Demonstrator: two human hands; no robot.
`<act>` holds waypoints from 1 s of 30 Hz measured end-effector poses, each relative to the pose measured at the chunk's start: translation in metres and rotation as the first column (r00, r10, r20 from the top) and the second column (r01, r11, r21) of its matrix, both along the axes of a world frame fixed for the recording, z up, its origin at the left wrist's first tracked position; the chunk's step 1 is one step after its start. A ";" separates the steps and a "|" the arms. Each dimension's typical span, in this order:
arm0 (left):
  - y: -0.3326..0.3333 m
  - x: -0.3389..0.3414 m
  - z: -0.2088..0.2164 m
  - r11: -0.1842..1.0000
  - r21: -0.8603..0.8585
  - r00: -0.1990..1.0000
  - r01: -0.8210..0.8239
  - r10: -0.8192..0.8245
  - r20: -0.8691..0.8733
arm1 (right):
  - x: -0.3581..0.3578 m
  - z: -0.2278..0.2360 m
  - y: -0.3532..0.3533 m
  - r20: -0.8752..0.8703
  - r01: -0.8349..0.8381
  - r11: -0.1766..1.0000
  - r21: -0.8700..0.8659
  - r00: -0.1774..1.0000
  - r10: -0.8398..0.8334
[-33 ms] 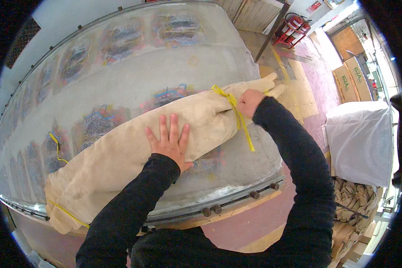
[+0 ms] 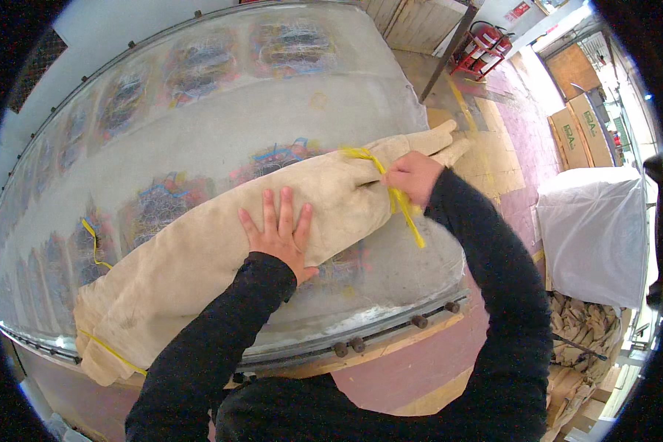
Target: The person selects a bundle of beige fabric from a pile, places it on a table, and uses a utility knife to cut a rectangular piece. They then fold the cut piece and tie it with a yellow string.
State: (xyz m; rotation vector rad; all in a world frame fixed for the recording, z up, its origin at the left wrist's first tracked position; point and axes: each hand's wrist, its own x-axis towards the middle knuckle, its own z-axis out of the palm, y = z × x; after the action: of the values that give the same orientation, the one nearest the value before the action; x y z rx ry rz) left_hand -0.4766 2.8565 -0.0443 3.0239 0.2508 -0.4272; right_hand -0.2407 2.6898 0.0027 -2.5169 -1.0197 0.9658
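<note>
A long beige cloth roll (image 2: 199,258) lies slantwise across a table under a clear plastic sheet (image 2: 287,110). My left hand (image 2: 276,230) rests flat on the middle of the roll, fingers spread. My right hand (image 2: 414,177) is closed on a yellow tie (image 2: 401,202) that wraps the roll near its right end; the tie's loose end hangs down below the hand. A second yellow tie (image 2: 110,352) binds the roll's left end. Both forearms are in black sleeves.
The table's near edge (image 2: 390,335) carries a metal rail with bolts. To the right stand a white covered bundle (image 2: 597,228), cardboard boxes (image 2: 578,132) and stacked wood scraps (image 2: 582,331). Red fire extinguishers (image 2: 486,48) sit at the back.
</note>
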 end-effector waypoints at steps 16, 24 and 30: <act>0.001 0.007 0.002 1.000 0.006 1.000 0.002 -0.002 0.010 | -0.017 0.061 -0.032 -0.072 0.398 0.411 0.820 0.784 -0.617; -0.001 0.006 0.006 0.998 0.061 1.000 -0.014 0.013 0.007 | -0.048 -0.076 -0.003 0.394 0.242 0.799 0.551 0.769 -0.504; -0.001 0.003 0.005 0.999 0.051 1.000 -0.006 0.006 0.018 | -0.072 -0.045 -0.030 0.112 0.382 0.755 0.533 0.853 -0.511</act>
State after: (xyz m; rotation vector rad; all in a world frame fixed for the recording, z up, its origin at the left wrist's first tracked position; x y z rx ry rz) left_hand -0.4739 2.8553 -0.0395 3.0744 0.2736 -0.3987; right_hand -0.3128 2.6602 -0.0424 -2.2946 -0.5584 0.2016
